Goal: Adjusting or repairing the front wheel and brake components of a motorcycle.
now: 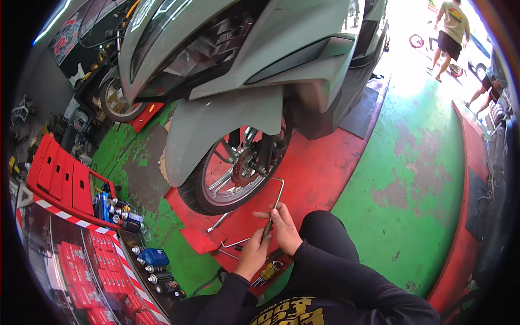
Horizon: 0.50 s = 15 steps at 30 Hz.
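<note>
A grey scooter (227, 116) stands over a red platform, its front wheel (197, 189) and brake disc facing me. Between my knees and that wheel I hold a thin bent-rod hand wrench (279, 194) with a dark grip, its cranked end close to the hub. My left hand (253, 254) is wrapped round the lower grip. Higher up, my right hand (286, 230) closes its fingers and thumb on the same wrench. A metal wrench (218, 222) lies on the platform near the tire, and another bent rod (234, 244) lies beside my left hand.
A red tray (280, 264) with yellow-handled tools sits below my hands. At left are spray cans (157, 269), a blue bottle (153, 255), a glass case of red boxes (108, 265) and a red cabinet (59, 176). People (454, 30) are at the far right, beyond the green floor (401, 189).
</note>
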Each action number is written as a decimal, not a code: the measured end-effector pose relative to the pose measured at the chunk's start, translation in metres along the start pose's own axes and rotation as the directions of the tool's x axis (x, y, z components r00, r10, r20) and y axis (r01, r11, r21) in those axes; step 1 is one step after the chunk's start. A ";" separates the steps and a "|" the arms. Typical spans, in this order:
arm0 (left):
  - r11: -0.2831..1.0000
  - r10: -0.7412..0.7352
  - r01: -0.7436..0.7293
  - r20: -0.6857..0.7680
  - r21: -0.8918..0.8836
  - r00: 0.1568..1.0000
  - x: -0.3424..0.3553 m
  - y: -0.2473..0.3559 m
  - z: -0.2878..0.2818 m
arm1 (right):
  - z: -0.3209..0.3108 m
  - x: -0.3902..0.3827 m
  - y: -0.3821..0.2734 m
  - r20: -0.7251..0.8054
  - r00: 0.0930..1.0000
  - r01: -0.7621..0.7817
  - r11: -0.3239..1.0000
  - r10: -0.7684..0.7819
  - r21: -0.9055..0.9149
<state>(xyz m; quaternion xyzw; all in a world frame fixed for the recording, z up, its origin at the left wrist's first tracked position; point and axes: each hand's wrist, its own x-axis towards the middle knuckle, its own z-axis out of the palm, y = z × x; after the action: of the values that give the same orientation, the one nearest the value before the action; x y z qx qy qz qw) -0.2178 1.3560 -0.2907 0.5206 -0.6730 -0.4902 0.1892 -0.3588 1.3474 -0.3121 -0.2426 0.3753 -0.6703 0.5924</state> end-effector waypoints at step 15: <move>0.777 0.209 -0.168 0.003 0.607 0.978 0.073 0.001 -0.040 | -0.051 0.120 0.003 -0.212 0.932 -0.303 0.953 0.296 -0.004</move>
<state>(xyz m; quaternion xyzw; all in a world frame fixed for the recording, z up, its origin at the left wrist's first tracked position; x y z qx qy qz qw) -0.2158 1.2730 -0.2908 0.4991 -0.8361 -0.2117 0.0834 -0.4183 1.2409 -0.3595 -0.1218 0.4802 -0.5868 0.6405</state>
